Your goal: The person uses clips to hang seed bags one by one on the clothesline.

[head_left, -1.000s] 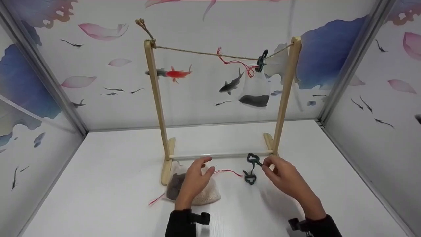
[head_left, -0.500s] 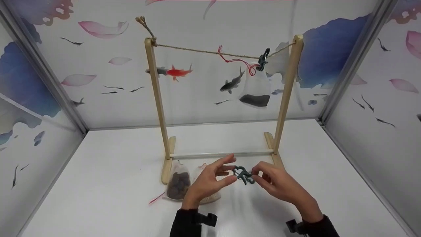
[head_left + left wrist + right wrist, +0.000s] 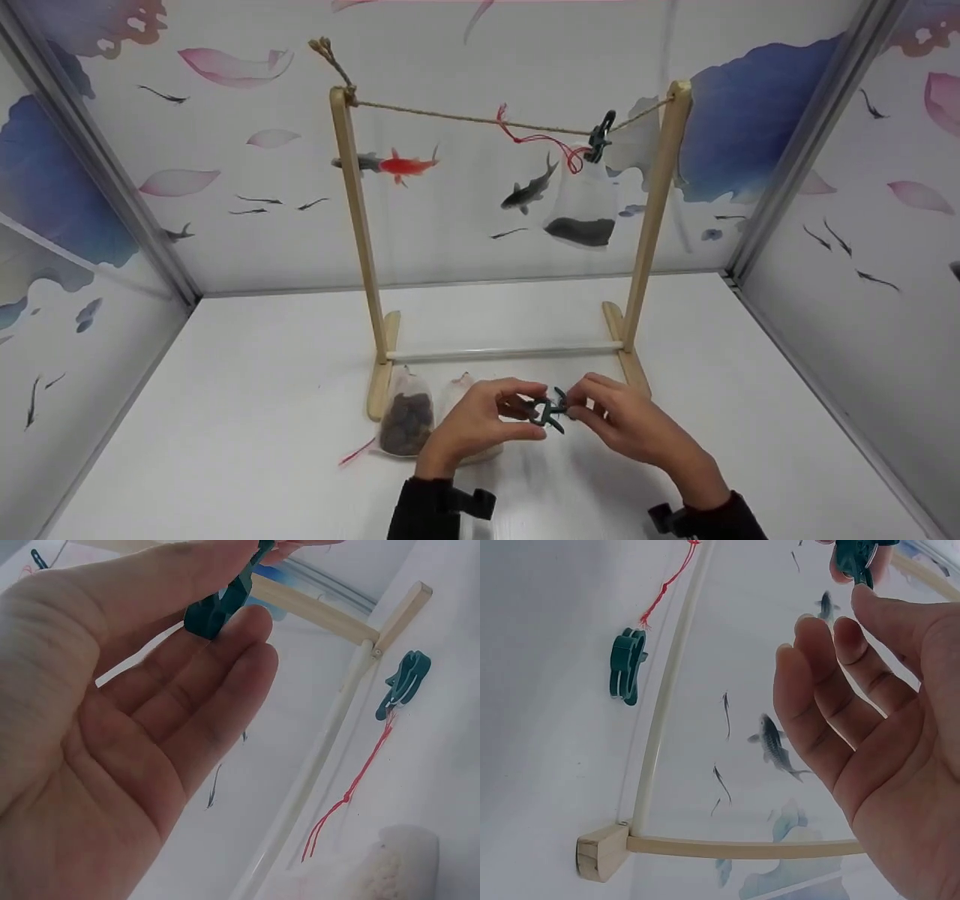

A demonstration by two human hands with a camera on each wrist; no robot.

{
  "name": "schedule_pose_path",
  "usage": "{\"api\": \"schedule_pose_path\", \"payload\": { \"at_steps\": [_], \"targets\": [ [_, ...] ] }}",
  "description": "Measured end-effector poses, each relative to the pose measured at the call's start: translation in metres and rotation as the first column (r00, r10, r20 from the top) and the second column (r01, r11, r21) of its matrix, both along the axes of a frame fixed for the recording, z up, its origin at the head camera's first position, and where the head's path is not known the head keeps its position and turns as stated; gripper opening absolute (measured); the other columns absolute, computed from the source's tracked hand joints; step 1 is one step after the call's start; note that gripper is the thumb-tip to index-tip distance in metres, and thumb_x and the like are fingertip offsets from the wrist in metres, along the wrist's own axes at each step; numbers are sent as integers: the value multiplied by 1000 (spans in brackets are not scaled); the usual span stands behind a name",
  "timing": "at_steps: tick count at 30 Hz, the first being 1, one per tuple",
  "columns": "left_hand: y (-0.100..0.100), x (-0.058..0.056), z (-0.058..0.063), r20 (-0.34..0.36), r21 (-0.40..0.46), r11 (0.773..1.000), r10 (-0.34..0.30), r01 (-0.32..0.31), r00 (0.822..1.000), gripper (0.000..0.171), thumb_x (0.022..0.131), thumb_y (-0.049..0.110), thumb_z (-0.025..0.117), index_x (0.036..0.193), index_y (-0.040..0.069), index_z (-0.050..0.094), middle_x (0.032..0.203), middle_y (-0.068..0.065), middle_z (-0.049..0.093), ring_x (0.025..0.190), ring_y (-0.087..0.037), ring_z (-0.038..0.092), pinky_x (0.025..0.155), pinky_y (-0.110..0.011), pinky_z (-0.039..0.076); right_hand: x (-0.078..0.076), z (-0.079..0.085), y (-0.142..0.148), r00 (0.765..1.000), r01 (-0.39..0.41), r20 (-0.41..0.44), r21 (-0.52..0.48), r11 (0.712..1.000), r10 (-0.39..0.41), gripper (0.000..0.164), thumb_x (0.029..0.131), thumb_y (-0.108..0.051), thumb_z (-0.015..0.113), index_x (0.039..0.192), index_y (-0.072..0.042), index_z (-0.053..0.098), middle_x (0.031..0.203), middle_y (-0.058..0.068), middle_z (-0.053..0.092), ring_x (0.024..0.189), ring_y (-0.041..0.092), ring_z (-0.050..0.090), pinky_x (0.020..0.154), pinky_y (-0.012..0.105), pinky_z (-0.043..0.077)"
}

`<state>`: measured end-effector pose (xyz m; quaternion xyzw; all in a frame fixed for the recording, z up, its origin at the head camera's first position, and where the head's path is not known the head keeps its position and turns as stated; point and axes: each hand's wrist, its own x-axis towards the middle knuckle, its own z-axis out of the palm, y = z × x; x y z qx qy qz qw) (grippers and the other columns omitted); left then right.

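The clip (image 3: 202, 621) I pinch is dark green, as is the lying clip (image 3: 624, 660); the cord (image 3: 346, 797) is red. My sleeves (image 3: 420, 511) are black, the table (image 3: 225, 390) white, the frame (image 3: 361, 229) pale tan, the rope (image 3: 465, 117) brown. The far wall (image 3: 450, 240) is white with pink petals (image 3: 180, 182), blue blotches (image 3: 757, 112), grey fish (image 3: 529, 189) and a red fish (image 3: 405, 164). The right bag (image 3: 581, 229) is white above dark grey.

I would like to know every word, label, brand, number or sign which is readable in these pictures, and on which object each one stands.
None: no text is readable in any view.
The held dark green plastic clip and the sheer white bag with dark round contents show no legible marking; anything tiny would be too small to read.
The white back wall carries printed pictures, no writing.
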<state>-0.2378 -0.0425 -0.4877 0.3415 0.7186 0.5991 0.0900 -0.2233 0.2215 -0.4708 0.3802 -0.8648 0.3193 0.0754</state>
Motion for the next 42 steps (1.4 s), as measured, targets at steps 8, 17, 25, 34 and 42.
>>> {"api": "schedule_pose_path", "payload": {
  "at_steps": [8,17,25,34,42],
  "targets": [
    [-2,3,6,-69,9,992,129,-129,989,49,85,24,84,130,14,69,117,-2,71,97,-13,70,90,-39,54,2,5,-1,984,77,165,-83,994,-63,22,104,-31,60,124,-20,60,113,-1,66,84,9,66,67,28,56],
    [7,10,18,-123,25,987,161,-160,979,44,87,32,82,126,18,71,115,4,72,99,-10,69,91,-42,54,7,9,-2,990,87,124,-139,986,-70,39,93,-33,75,128,-22,61,109,-4,66,80,9,65,64,30,57],
    [14,12,19,-126,45,986,167,-162,978,42,87,30,83,125,16,71,115,2,72,94,-13,69,89,-40,54,6,6,-3,997,75,-7,-243,967,-79,31,90,-19,80,117,-20,64,98,-2,66,73,9,64,59,27,55],
    [19,15,19,-115,41,989,145,-141,983,46,86,30,83,128,22,65,119,5,67,93,-11,69,87,-36,54,10,10,-6,998,51,-7,-332,942,-56,34,92,-7,75,124,-14,64,105,-1,64,77,11,65,57,28,55],
    [20,16,20,-108,67,987,154,-148,982,41,83,29,86,117,22,63,108,5,69,89,-12,71,82,-33,54,13,10,-10,997,70,48,-366,928,-56,39,92,-1,73,127,-15,64,111,2,65,82,13,66,60,30,57]
  ]
}}
